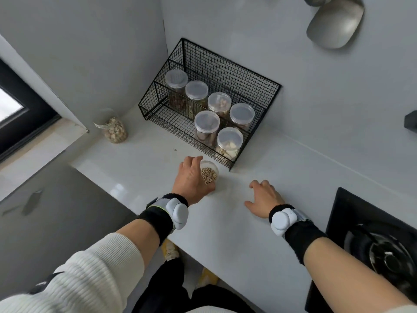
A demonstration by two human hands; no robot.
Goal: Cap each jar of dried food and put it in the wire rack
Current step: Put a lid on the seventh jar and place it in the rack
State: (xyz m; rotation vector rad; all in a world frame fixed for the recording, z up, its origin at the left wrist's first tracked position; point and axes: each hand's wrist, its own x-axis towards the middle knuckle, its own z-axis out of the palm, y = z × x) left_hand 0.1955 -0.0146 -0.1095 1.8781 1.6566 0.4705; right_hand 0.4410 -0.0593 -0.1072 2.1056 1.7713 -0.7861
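My left hand (190, 181) wraps around an uncapped clear jar of small pale beans (209, 174) standing on the white counter, just in front of the black wire rack (158, 98). Inside the rack stand several capped jars of dried food, among them one at the front right (229, 141). My right hand (265, 199) rests flat on the counter to the right of the bean jar, fingers spread, holding nothing. A further jar of pale dried pieces (114, 128) stands by the wall, left of the rack; its lid state is unclear.
The white counter (237, 222) runs from the wall corner toward me. A black gas hob with a burner (379, 249) lies at the right. A metal range hood (336, 26) hangs above right. A dark window frame (20, 114) is at the left.
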